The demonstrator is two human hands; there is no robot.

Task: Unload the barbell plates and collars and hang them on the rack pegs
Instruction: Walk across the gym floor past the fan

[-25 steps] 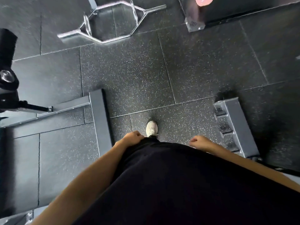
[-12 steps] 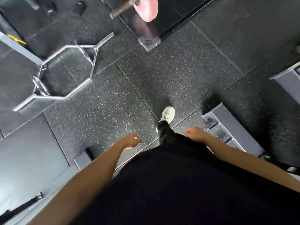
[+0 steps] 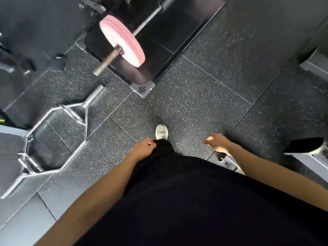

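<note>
Both hands hang loosely curled and hold nothing, left hand (image 3: pixel 143 148), right hand (image 3: pixel 216 142); pink plates (image 3: pixel 122 41) sit on the barbell (image 3: pixel 150 15).

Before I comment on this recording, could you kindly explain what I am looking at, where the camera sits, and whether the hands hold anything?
There is no machine here, only a person in a gym. The single picture comes from a camera worn on the person's head, looking forward and down, so you see their own arms, dark clothing and one white shoe. The left hand and right hand hang loosely curled with nothing in their grip. Ahead, on a dark platform, lies a barbell with pink plates and a collar on its sleeve. To the left, a silver hexagonal bar lies on the speckled rubber floor. Nothing is unloaded yet.
</note>
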